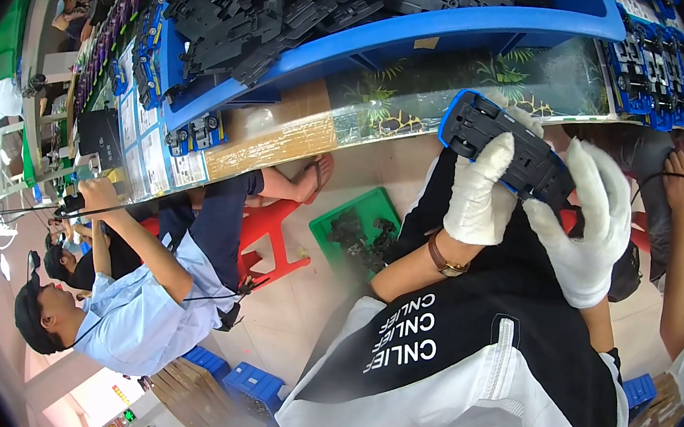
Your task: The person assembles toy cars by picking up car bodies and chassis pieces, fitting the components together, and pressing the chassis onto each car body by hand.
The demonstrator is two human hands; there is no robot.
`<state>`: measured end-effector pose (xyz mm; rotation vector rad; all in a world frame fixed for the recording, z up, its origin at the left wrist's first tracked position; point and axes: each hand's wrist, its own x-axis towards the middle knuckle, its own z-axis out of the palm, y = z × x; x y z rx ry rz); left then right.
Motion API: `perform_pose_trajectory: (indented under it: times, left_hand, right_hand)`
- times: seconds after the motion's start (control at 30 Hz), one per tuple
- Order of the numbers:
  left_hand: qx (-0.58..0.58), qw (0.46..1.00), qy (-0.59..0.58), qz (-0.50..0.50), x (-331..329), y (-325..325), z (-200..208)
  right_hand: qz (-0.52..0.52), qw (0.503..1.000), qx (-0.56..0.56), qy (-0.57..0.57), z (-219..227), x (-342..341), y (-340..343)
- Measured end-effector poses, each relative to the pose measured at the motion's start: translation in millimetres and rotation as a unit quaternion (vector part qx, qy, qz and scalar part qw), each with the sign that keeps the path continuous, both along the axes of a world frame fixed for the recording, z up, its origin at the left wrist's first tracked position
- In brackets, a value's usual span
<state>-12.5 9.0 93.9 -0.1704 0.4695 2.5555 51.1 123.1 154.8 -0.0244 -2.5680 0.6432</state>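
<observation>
A toy car with a blue body and a black chassis is held underside up, tilted, above my lap near the table edge. My left hand, in a white glove, is closed round its middle, the thumb lying across the black underside. Also gloved in white, my right hand is at the car's right end with thumb and fingers spread apart. Its thumb tip is close to the car's lower edge; whether it touches I cannot tell. The blue body shows mainly as a rim around the chassis.
A large blue bin heaped with black chassis parts stands on the table ahead. Rows of blue toy cars lie at the far right. A green tray with black parts is on the floor. People sit close on both sides.
</observation>
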Motion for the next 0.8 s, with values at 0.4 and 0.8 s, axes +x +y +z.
perform_pose_trajectory:
  times: [0.4,0.8]
  left_hand:
    - [-0.005,1.0,0.012,-0.005,0,1,7]
    - [-0.024,0.999,0.017,-0.018,2,-2,7]
  right_hand:
    - [0.001,0.997,0.064,-0.039,-18,17,7]
    - [-0.024,0.999,-0.034,-0.018,-24,12,2]
